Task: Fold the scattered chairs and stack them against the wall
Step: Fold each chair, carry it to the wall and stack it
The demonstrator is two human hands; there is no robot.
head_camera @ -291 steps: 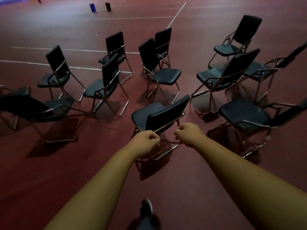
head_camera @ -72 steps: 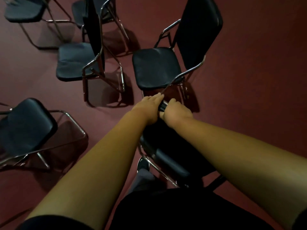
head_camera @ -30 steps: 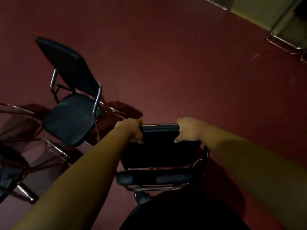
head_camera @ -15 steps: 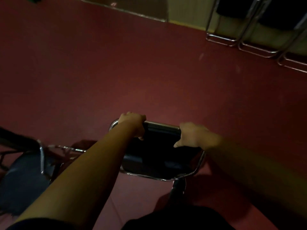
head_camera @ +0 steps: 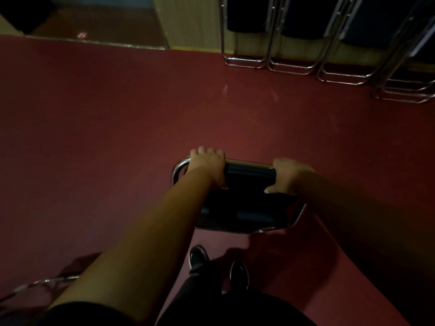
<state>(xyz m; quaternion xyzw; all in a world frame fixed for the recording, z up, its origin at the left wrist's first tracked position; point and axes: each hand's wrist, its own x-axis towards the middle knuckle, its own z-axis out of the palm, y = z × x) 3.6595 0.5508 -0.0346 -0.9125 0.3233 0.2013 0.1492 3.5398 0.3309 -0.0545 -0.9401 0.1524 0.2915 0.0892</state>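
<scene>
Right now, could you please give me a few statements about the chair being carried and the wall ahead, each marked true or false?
1. The left hand and the right hand both grip the top of the folded chair. True.
2. The folded chair already leans on the wall. False: bare red floor lies between the chair and the wall.
3. A row of other folded chairs stands at the wall. True.
4. The person is barefoot. False: dark shoes show below the chair.
</scene>
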